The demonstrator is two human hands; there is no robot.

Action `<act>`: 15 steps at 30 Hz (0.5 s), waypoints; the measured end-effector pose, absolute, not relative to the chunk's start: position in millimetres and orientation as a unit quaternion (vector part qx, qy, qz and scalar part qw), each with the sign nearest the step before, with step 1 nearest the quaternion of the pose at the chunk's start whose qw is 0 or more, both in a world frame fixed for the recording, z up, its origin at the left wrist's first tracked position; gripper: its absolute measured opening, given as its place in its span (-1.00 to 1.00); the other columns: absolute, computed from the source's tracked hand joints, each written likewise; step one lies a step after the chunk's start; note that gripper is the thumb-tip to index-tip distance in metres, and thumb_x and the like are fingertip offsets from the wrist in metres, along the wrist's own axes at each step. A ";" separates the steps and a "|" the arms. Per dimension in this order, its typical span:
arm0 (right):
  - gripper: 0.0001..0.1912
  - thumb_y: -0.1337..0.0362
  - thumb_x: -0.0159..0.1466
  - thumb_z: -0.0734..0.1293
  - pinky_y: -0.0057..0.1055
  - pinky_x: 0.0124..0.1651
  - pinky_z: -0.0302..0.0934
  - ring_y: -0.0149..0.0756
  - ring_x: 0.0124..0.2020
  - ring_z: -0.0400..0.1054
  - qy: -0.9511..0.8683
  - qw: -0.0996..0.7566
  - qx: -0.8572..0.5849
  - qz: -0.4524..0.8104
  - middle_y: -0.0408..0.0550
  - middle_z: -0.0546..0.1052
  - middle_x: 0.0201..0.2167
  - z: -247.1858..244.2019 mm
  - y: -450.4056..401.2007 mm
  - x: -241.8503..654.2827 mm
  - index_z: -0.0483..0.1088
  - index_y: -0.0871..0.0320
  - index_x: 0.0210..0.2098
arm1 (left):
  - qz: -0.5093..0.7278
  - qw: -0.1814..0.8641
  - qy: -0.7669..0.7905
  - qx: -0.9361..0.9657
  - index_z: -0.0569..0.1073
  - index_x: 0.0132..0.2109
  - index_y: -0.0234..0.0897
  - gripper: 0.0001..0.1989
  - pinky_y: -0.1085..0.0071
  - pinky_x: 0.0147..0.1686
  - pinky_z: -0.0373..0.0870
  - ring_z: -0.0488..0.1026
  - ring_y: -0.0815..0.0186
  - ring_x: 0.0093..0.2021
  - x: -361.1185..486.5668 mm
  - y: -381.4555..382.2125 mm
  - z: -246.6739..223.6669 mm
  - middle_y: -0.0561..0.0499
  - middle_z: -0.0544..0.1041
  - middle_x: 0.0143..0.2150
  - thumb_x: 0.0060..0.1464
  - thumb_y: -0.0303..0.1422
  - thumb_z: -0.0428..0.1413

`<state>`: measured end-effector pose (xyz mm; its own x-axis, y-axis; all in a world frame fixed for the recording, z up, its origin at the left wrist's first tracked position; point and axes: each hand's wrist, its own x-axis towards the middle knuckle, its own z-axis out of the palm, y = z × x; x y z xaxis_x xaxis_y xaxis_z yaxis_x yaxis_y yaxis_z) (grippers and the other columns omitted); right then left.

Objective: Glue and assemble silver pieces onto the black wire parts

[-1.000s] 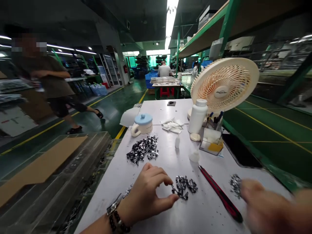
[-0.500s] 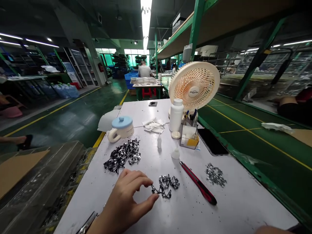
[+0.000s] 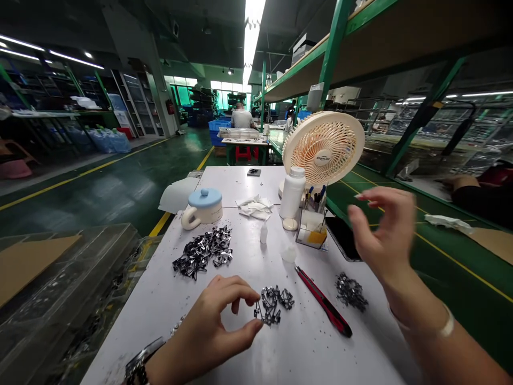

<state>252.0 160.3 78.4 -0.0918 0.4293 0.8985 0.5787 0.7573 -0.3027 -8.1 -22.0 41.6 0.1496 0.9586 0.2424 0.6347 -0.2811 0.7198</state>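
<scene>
Left hand (image 3: 210,326) is low over the desk (image 3: 304,353), thumb and index a little apart, pinching a black clip (image 3: 257,309) lengthwise between the tips. Clip sits just beside a small cluster (image 3: 276,299) of similar ones; bigger pile (image 3: 202,251) farther off, near the mug (image 3: 208,211). Right hand (image 3: 387,230) is raised by the phone (image 3: 340,235), blurry from where I stand; thumb and index well apart, can't tell if anything tiny is in there. Cutter (image 3: 324,302) lies between the cluster and the metal bits (image 3: 351,292). White bottle (image 3: 292,195) stands in front of the fan (image 3: 326,152).
</scene>
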 end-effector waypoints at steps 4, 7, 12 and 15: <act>-0.75 0.32 0.14 0.26 -0.37 -0.38 0.25 -0.31 -0.41 0.36 -0.798 0.462 -0.385 -0.022 -0.06 0.48 -0.29 67.7 199.2 249.0 0.39 0.09 -0.17 | 0.354 0.290 0.528 0.716 0.39 -0.20 -0.18 -0.83 0.33 -0.23 0.27 0.31 0.36 -0.36 -6.4 -21.1 40.7 0.07 0.44 -0.29 -0.02 -0.41 0.10; -0.87 0.38 0.11 0.24 -0.38 -0.34 0.23 -0.31 -0.43 0.37 -0.801 0.440 -0.406 -0.028 -0.10 0.51 -0.41 56.1 213.0 251.4 0.43 0.11 -0.40 | 0.352 0.308 0.524 0.712 0.42 -0.23 -0.20 -0.83 0.36 -0.26 0.28 0.31 0.37 -0.36 -5.4 -19.8 39.4 0.06 0.46 -0.29 -0.05 -0.40 0.14; -0.86 0.35 0.09 0.27 -0.40 -0.36 0.19 -0.32 -0.44 0.37 -0.783 0.437 -0.440 -0.038 -0.11 0.50 -0.43 43.5 216.7 254.5 0.42 0.12 -0.34 | 0.393 0.319 0.474 0.721 0.45 -0.27 -0.26 -0.85 0.37 -0.28 0.30 0.31 0.39 -0.41 -6.0 -17.5 38.9 0.03 0.48 -0.36 -0.07 -0.39 0.19; -0.88 0.34 0.09 0.28 -0.33 -0.28 0.18 -0.32 -0.48 0.36 -0.777 0.442 -0.446 -0.051 -0.16 0.48 -0.51 37.4 215.9 251.7 0.42 0.11 -0.36 | 0.408 0.322 0.448 0.728 0.47 -0.29 -0.28 -0.85 0.38 -0.31 0.30 0.30 0.40 -0.43 -6.8 -16.7 38.3 0.02 0.48 -0.38 -0.08 -0.37 0.21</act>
